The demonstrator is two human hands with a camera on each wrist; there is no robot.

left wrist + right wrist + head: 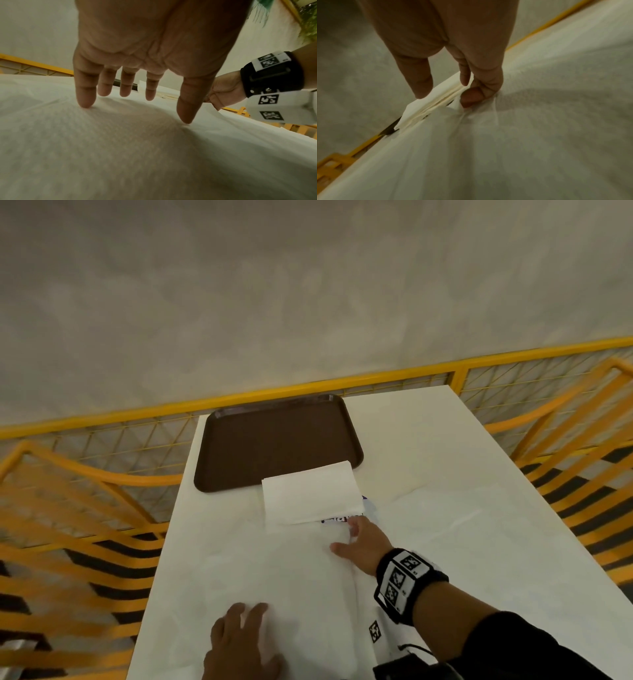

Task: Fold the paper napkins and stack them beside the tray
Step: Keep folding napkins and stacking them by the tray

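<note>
A brown tray (274,440) lies at the far end of the white table. A stack of folded white napkins (308,494) sits at its near edge, overlapping the rim. A large unfolded napkin (291,570) is spread in front of me. My left hand (239,642) presses flat on its near part, fingers (84,100) straight and spread. My right hand (359,539) is at the napkin's far right edge beside the stack (426,106). Its curled fingers (471,98) pinch a bunched fold of the napkin (488,148).
Blue print (342,519) shows on something white under the stack's near right corner. A yellow mesh rail (376,381) runs behind the table. Orange slatted chairs (85,508) stand on both sides. A black device (411,669) lies at the table's near right.
</note>
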